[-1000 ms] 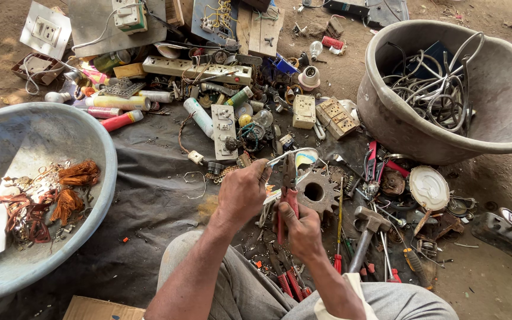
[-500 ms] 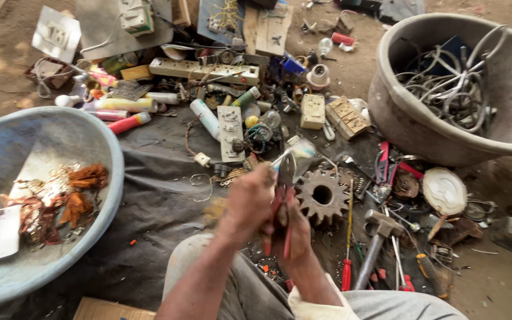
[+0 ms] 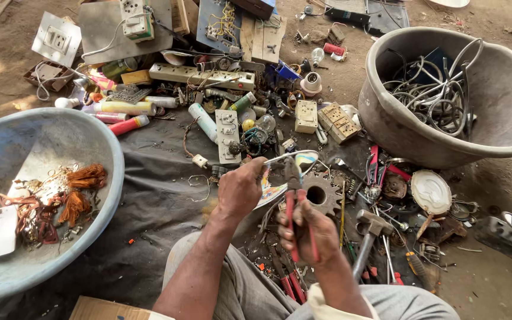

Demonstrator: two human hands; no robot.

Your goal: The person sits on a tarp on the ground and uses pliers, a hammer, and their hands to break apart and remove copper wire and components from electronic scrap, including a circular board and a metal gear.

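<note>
the right hand (image 3: 309,234) is closed around the red handles of a pair of pliers (image 3: 294,198), fingers (image 3: 288,228) wrapped tight, the dark nose of the tool pointing up and away from the person. the left hand (image 3: 241,188) is curled shut on one end of a thin, pale curved strip (image 3: 288,159), which runs to the right and meets the nose of the pliers; whether the nose is biting the strip cannot be told. both hands sit above a dark sheet (image 3: 155,201) spread on the dirt ground, near its front edge and just over the person's grey-clad knees.

just right of the pliers lies a rusty gear wheel (image 3: 321,194), and beside that a hammer (image 3: 368,234) with its head toward the gear. more red-handled tools (image 3: 285,278) lie under the right wrist. toward the far edge of the sheet are a long white power strip (image 3: 200,76), pale tubes (image 3: 202,121) and switch boxes (image 3: 306,115). at the left edge a blue-grey basin (image 3: 99,148) holds tangles of copper wire (image 3: 78,189). at the right, off the sheet, a big grey tub (image 3: 410,139) holds loops of cable (image 3: 434,98).
</note>
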